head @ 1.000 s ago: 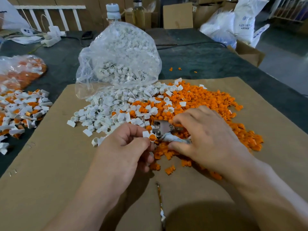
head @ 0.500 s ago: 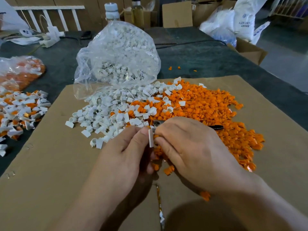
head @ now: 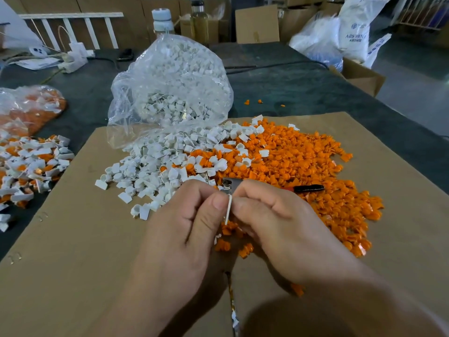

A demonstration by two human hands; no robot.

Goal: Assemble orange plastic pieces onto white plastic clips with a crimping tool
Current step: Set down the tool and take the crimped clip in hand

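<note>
— Biggest first?

— Brown cardboard sheet [head: 73,263] across the lower frame. Clear plastic bag of white clips [head: 170,88] standing at upper centre.

— Next down?

— Heap of orange plastic pieces [head: 303,161] spread right of centre. Loose heap of white plastic clips [head: 150,171] left of centre, meeting the orange along the middle. Pile of finished white-and-orange parts [head: 29,166] at the left edge.

— And the hands?

— Left hand [head: 184,229] and right hand [head: 279,220] brought together at centre, thumb and forefinger of each pinching one thin white clip [head: 228,210], seen edge-on between them. Orange piece inside or not: hidden by the fingers, impossible to tell.

— Tool?

— Grey metal crimping tool [head: 230,184] just behind the knuckles, head peeping above the fingertips, black handle [head: 308,188] reaching out to the right over the orange heap. Gripped by the right hand or merely lying there: cannot tell.

— Doing the step well, then?

— Probably seating and squaring the parts before the squeeze. Best to line the orange piece true with the clip's opening. Better to pinch by the edges than the flat faces. Fingertips clear of the jaws, then one firm press. Likely to skew or spring out if caught off-centre; small and slick, so easily lost among the heaps.
</note>
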